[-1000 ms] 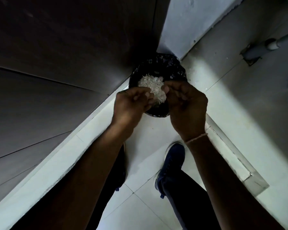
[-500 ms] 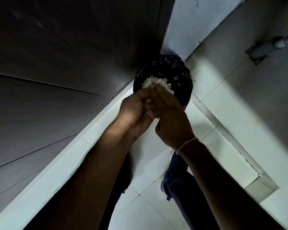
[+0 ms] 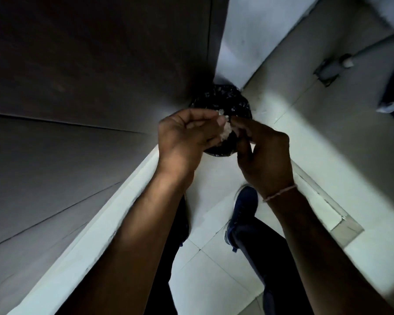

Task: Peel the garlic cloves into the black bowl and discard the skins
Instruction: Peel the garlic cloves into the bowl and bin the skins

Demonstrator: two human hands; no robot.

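Your left hand (image 3: 182,137) is cupped palm-up over the round bin lined with a crinkled black plastic bag (image 3: 223,98), fingers curled loosely round a small clump of pale, papery garlic skins (image 3: 225,130) sitting at the fingertips. Your right hand (image 3: 263,153) is right beside it, fingers bent and reaching in, fingertips touching the same clump; whether it pinches the skins or just brushes them, you cannot tell, frame is blurred. Both hands are above the bin's opening and hide most of it; only the far rim and a bit of the near edge show.

The bin stands on the pale tiled floor (image 3: 214,280), tucked in the corner where the dark grey panel wall (image 3: 77,87) meets a lighter wall. A thin pink thread bracelet (image 3: 280,193) sits on your right wrist. Your dark blue shoe (image 3: 243,214) is planted on the tiles below the right hand, dark trouser leg above it. A grey pipe fitting (image 3: 332,67) shows on the floor at upper right, well apart from the bin.
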